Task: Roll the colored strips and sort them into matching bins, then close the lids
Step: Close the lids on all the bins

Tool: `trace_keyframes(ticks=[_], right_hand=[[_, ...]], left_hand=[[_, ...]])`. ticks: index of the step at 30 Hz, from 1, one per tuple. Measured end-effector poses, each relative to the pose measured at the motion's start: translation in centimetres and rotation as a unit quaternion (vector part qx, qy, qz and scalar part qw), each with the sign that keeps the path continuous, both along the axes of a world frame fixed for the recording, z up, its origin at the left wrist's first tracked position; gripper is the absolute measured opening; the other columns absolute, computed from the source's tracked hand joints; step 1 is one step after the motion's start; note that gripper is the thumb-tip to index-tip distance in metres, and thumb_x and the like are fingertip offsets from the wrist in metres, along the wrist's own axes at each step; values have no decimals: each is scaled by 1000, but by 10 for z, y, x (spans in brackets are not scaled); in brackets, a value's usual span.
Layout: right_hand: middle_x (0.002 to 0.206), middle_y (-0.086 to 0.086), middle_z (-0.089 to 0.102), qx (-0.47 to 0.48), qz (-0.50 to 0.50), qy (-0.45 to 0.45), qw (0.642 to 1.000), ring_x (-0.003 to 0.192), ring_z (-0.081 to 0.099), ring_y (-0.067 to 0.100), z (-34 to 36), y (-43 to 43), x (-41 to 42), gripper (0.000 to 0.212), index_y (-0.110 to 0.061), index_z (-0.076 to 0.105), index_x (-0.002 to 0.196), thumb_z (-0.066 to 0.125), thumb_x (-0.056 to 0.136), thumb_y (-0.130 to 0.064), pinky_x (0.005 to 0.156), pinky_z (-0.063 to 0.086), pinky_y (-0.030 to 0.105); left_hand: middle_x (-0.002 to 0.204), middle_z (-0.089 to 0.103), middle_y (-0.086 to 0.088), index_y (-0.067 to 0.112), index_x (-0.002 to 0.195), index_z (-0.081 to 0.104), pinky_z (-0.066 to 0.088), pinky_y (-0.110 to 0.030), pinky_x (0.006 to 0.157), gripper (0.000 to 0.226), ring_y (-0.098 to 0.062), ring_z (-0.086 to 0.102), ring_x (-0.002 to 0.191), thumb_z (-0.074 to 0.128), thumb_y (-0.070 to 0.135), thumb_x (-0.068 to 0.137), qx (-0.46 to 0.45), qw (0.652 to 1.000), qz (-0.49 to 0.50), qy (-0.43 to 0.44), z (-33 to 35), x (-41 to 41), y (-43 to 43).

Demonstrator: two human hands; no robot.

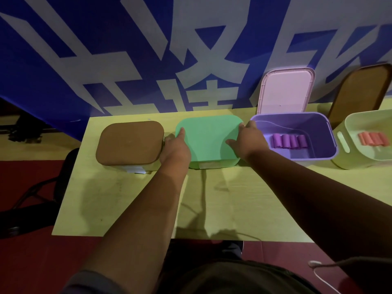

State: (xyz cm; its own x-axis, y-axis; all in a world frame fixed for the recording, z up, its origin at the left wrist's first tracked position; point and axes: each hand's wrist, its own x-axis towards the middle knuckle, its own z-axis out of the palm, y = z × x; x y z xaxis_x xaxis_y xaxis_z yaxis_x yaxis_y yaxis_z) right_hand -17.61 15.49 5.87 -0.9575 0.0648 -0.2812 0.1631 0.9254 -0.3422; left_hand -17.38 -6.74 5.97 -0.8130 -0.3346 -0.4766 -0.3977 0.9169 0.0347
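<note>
A person's 2 hands rest on the closed green lid [209, 141], the second of 4 bins lined along the far edge of a pale yellow table [222, 204]. The left hand [175, 150] sits at the lid's left edge with its thumb flat on top; its fingers drop into the narrow gap toward the brown-lidded bin [129, 143] just left of it, and it cannot be told whether they curl under the rim. The right hand [249, 141] lies loose along the lid's right edge, thumb spread onto the top, fingers straight toward the far right corner. Just right of the green lid the purple bin [307, 126] stands open, its pink lid [286, 90] tipped up against a blue banner [148, 49]; 4 purple rolls [288, 141] lie side by side inside. Further right, a pale bin [347, 128] holds coral rolls [374, 138]. Bare tabletop runs from the green lid to the near edge.
</note>
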Motion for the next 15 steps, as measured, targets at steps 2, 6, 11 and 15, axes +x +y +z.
trace_keyframes(ticks=[2,6,11,15], right_hand=[[147,18,44,-11,7,6,1000,127,57,39,-2,1,2,78,-3,43,155,68,99,-51,109,53,51],[143,16,47,-21,22,17,999,122,61,37,-3,1,3,75,-2,46,150,67,99,-52,106,55,49],[142,12,49,-12,34,25,999,118,61,35,-3,-8,5,73,-2,47,150,66,100,-52,101,56,49],[145,12,48,-6,22,13,1000,122,61,36,-3,-12,4,75,-2,46,151,67,100,-52,103,56,51]], left_hand=[[153,45,-14,37,172,5,31,-51,128,83,-31,48,145,51,16,106,2,1000,19,-3,-2,-1,-1],[143,52,-17,44,170,2,41,-49,118,85,-32,54,137,50,11,108,27,998,43,24,-4,2,-1],[143,60,-13,41,169,22,45,-45,114,68,-32,59,135,51,26,110,0,1000,21,14,-9,6,-6],[144,57,-18,43,171,1,50,-43,108,92,-34,58,134,59,18,104,31,998,54,24,-4,3,-11]])
